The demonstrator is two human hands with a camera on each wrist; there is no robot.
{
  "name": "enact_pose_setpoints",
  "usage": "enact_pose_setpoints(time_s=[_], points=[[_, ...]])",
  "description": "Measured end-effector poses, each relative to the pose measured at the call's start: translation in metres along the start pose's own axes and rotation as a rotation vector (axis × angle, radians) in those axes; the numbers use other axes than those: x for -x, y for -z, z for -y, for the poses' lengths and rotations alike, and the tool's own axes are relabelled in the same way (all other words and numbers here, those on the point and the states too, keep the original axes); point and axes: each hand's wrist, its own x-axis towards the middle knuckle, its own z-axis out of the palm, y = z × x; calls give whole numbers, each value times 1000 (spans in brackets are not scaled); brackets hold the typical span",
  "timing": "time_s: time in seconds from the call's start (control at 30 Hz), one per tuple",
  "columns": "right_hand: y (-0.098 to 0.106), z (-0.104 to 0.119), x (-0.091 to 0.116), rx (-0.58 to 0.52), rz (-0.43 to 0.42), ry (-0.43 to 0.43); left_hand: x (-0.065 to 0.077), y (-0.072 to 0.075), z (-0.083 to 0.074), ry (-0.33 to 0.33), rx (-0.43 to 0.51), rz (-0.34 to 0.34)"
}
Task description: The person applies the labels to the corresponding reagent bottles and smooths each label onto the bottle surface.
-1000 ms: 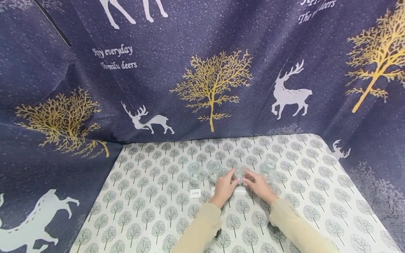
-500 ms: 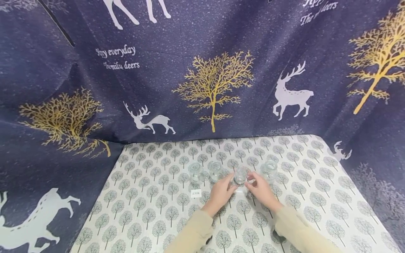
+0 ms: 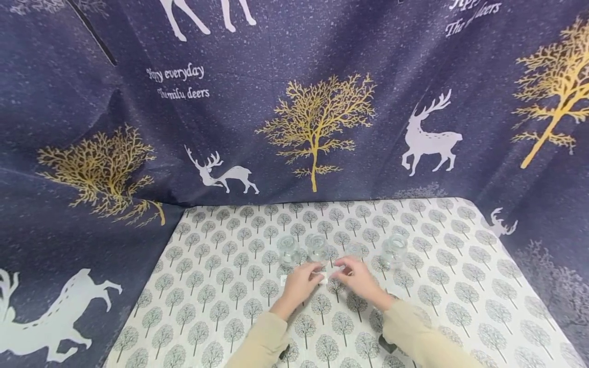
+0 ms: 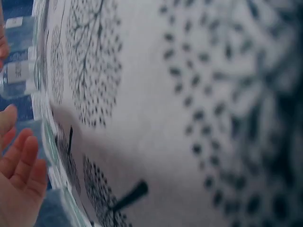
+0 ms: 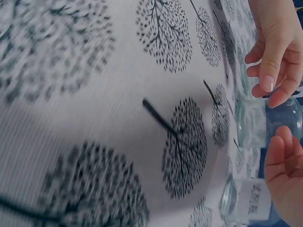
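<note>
The left hand [image 3: 300, 282] and right hand [image 3: 358, 278], fingers relaxed around nothing, face each other before the second-from-left clear round glass jar [image 3: 317, 246]. Before that jar, a partly hidden small white rectangular card [image 3: 324, 279] probably labels it.

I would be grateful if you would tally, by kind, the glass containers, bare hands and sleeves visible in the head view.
Clear glass containers: 4
Bare hands: 2 (left hand, right hand)
Beige sleeves: 2
Total: 8
</note>
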Motion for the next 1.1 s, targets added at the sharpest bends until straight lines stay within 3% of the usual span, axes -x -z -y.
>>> enact_pose_setpoints(time_s=[0.23, 0.37, 0.63, 0.8, 1.1], points=[[-18, -4, -9, 28, 84, -35, 0, 0, 14, 64, -40, 126], [-25, -9, -13, 37, 111, -14, 0, -1, 16, 103, -34, 180], [-35, -15, -16, 130, 109, -23, -2, -2, 19, 158, -41, 195], [-39, -18, -18, 202, 92, -48, -3, -2, 19, 160, -60, 194], [-43, -17, -17, 334, 55, -15, -3, -3, 20, 156, -70, 201]])
